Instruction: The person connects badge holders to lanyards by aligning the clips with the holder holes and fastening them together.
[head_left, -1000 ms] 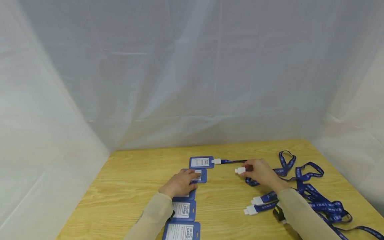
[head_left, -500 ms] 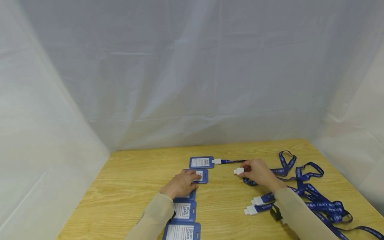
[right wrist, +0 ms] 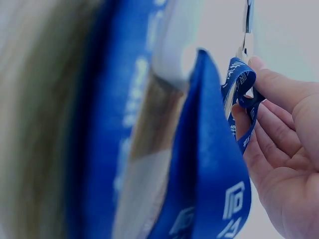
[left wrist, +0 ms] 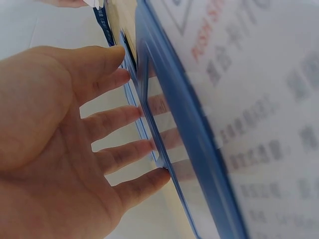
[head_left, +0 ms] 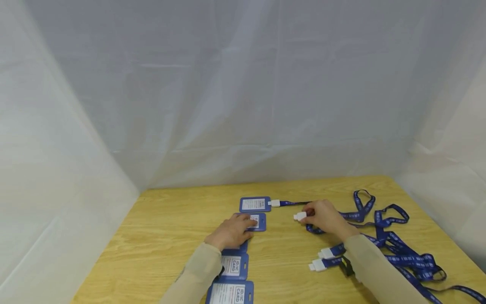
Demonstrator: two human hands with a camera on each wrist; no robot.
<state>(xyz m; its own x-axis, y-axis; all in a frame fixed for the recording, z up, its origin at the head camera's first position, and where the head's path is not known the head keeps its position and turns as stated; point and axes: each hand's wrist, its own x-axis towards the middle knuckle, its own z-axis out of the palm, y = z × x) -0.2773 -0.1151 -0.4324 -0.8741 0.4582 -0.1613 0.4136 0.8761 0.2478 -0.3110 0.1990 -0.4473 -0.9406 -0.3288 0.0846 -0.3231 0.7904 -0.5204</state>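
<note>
My left hand (head_left: 230,232) lies with spread, nearly straight fingers on a blue ID card holder (head_left: 261,222), second from the back in a column. In the left wrist view, the fingertips (left wrist: 135,112) touch a blue-framed holder. To the right, my right hand (head_left: 325,218) pinches the white plastic clip (head_left: 299,216) of a blue lanyard between thumb and fingers. The clip points left toward the card holder's slotted end, a gap between them. The right wrist view shows the lanyard strap (right wrist: 242,77) looped by the thumb.
At the back, another card holder (head_left: 255,204) is joined to a white clip (head_left: 275,203) and strap. More holders (head_left: 234,267) line up toward the front. Loose lanyards (head_left: 411,261) tangle at right, two white clips (head_left: 317,265) pointing left. White sheeting (head_left: 243,105) surrounds the wooden table (head_left: 171,219).
My left hand has slid the second card holder slightly right, out from the column. My right hand has brought the white clip a little left, narrowing the gap.
</note>
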